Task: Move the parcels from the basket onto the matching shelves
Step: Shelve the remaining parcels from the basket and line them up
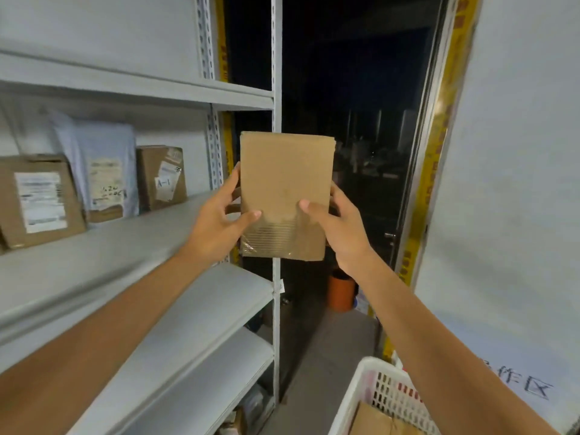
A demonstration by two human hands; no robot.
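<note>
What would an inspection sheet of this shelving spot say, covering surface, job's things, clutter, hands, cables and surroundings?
Surface: grey metal shelf, carrying three parcels towards its back.
Job's things: flat cardboard parcel held upright in the air by the shelf post; large labelled box, white mailer bag and small box marked A-1 on the shelf; white basket at lower right, a cardboard box inside.
Clutter: orange container on the floor.
Hands: left hand and right hand pinch the parcel's lower sides, thumbs on its front.
Cables: nothing seen.
Surroundings: dark doorway, yellow-taped frame, white wall at right.
</note>
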